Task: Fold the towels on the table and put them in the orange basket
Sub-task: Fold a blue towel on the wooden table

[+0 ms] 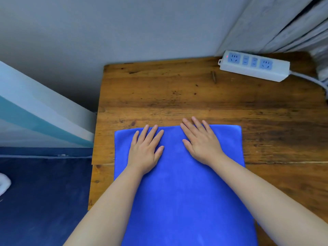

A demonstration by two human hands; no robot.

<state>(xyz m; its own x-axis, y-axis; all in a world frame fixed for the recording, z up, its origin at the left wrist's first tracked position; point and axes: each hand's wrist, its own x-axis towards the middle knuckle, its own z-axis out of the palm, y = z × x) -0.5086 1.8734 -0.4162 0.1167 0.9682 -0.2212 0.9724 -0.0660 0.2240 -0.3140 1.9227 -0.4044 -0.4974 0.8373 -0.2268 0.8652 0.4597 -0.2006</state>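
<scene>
Both palms press flat, fingers straight, left hand [145, 153] and right hand [200, 144] near the blue towel's [186, 192] far edge, likely smoothing it on the wooden table [177, 89] for folding

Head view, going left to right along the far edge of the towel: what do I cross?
Blue floor → wooden table → blue towel → left hand → right hand → bare table again.

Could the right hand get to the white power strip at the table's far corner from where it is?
Probably yes: the right hand lies flat on the blue towel, and only bare wooden table separates it from the power strip.
</scene>
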